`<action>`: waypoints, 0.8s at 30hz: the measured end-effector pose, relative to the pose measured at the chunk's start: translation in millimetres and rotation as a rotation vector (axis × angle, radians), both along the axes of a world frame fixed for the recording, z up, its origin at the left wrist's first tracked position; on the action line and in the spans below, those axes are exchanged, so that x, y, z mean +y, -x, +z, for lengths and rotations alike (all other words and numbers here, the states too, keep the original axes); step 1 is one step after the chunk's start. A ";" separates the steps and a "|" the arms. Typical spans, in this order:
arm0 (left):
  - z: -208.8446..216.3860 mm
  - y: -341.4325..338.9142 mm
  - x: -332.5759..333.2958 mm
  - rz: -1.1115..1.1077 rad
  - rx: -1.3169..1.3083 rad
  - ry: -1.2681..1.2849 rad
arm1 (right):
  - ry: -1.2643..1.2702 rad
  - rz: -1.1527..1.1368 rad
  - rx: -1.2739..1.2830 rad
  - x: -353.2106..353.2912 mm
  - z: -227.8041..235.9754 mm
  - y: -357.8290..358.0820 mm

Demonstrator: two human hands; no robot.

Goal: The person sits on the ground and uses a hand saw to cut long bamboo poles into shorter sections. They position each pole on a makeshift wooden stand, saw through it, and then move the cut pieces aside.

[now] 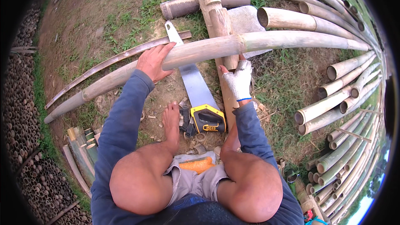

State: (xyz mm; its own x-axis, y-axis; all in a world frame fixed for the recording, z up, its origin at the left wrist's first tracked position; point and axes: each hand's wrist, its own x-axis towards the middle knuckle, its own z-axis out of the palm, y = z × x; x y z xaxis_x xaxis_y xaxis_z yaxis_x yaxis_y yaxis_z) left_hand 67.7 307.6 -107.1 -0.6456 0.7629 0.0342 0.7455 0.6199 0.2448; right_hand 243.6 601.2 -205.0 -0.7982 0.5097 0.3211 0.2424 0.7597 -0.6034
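- Position: the long bamboo pole (204,49) lies across the upper middle of the view, over the handsaw (195,85) and crossing above a bamboo support (228,89); contact with the support cannot be confirmed.
- Left hand (155,61): bare, fingers curled over the pole, thumb on its near side.
- Right hand (240,79): gloved, thumb spread; fingertips go behind the pole's near edge, so whether they pinch anything cannot be told.
- Risk 1: pole could roll or slide. Likely cause: its round, smooth surface on a rounded support.
- Risk 2: right fingers could be trapped if the pole drops, being close between pole and support.
- Risk 3: a cut to hand or shin. Cause: bare saw blade beneath the pole, teeth apparently facing the support.
- Risk 4: bare left foot (170,121) could be struck or scratched; it stands near the saw handle and loose bamboo offcuts (200,148).
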 end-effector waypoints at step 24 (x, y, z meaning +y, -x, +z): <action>11.1 -59.6 -57.4 0.126 0.311 -0.579 | -0.620 0.174 0.034 14.8 82.0 61.6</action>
